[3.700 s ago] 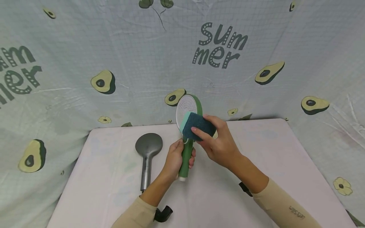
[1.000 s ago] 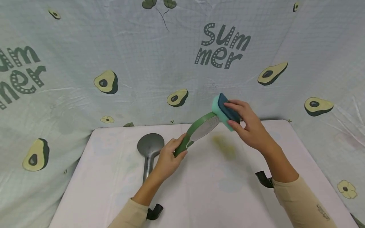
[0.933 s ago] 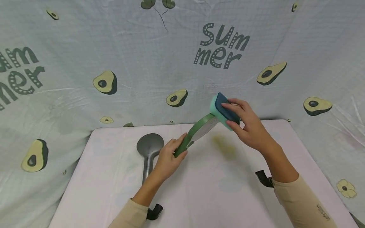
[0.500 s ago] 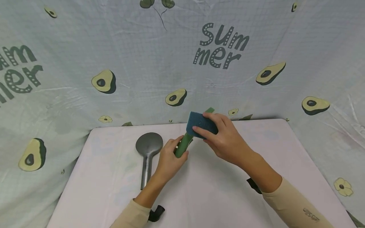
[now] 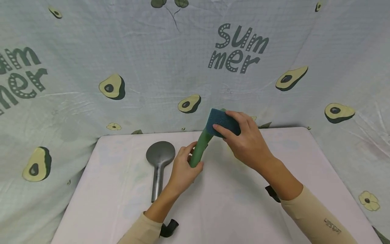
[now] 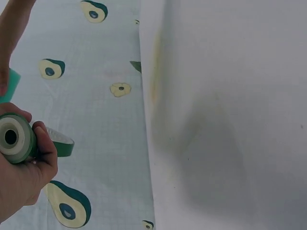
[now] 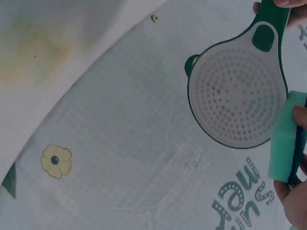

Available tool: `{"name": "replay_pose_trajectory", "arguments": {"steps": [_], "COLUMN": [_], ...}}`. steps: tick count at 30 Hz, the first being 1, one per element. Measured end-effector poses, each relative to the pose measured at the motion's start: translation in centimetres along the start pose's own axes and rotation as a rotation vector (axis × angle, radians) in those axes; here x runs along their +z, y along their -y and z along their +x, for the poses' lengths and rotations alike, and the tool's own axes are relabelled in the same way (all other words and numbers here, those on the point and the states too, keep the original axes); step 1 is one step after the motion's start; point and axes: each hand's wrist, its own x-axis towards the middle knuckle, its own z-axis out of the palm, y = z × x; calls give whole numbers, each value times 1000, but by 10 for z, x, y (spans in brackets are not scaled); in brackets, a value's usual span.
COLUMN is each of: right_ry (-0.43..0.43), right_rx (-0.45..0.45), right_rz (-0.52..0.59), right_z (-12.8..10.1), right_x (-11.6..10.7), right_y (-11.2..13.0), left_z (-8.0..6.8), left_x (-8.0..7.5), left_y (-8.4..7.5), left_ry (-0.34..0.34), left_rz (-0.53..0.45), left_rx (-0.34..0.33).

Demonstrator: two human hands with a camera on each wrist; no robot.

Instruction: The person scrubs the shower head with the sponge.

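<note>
- Nearest to us, two beige sleeves lead forward over the counter, which carries a pale cloth.
- Our left hand has its fingers wrapped tightly round the handle of the green shower head, holding it up off the counter and tilted away towards the right. The left wrist view looks straight at the round end of the handle, clasped in that fist.
- Our right hand grips the sponge between thumb and curled fingers, dark blue side up in the head view and mint green foam below.
- The sponge sits at the head end of the green shower head. In the right wrist view it lies at the rim of the white perforated spray face; we cannot tell whether it presses on the face itself.
- To the left of our left hand, a grey shower head lies flat on the counter, round head away from us, apart from both hands.
- We see no containers on the counter.
- A faint yellowish stain marks the counter cloth in the right wrist view.
- Farthest off hangs the backdrop cloth, pale green with printed avocados and the word "Summer".
</note>
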Motion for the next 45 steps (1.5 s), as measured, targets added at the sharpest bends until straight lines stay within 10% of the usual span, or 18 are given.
{"name": "replay_pose_trajectory", "arguments": {"steps": [11, 18, 29, 36, 45], "right_ry": [89, 162, -100, -103, -141], "right_rx": [-95, -68, 70, 163, 199], "right_rz": [-31, 165, 233, 236, 265], "right_z": [-14, -19, -19, -27, -42], "right_x": [25, 25, -13, -29, -32], "right_y": [28, 39, 9, -2, -14], "left_z": [1, 3, 2, 1, 2], "left_x": [0, 1, 5, 6, 12], "left_y": [-4, 1, 7, 11, 6], "left_ry": [-23, -9, 131, 340, 316], "left_rz": [6, -142, -618, -696, -702], "left_rx": [16, -18, -89, -144, -229]}}
